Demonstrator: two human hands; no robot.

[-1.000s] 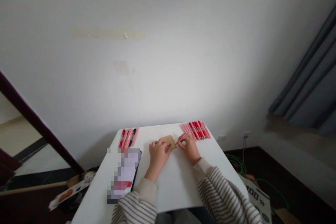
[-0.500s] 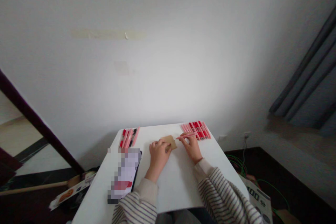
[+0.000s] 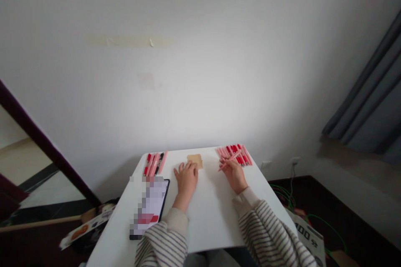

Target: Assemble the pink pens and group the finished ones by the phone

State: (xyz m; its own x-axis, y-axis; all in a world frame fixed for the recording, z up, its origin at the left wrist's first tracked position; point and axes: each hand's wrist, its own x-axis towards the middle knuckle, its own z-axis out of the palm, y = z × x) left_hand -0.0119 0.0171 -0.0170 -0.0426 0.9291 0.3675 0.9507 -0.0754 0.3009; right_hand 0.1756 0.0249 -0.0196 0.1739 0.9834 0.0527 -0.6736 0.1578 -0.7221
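A small tan piece of card or paper [image 3: 195,160] lies on the white table [image 3: 213,217]. My left hand [image 3: 187,176] rests with spread fingers at its near edge, the fingertips touching or just over it. Between the fingers of my right hand [image 3: 234,175] is a pink pen [image 3: 224,166], slanting with its lower end to the left. Just beyond that hand a row of pink and red pens [image 3: 243,155] lies side by side. A smaller group of pink, red and black pens [image 3: 153,164] is at the table's back left.
A phone [image 3: 153,202], its screen blurred out, lies left of my left forearm. The table's back edge meets the white wall [image 3: 200,91]. Green cables [image 3: 283,194] and a printed carton [image 3: 308,233] are on the floor at right, below a grey curtain [image 3: 369,108].
My left hand has loosened its pinch on the tan piece and flattened; the piece sits further left. My right hand has shifted slightly right, with the pen tilted more steeply.
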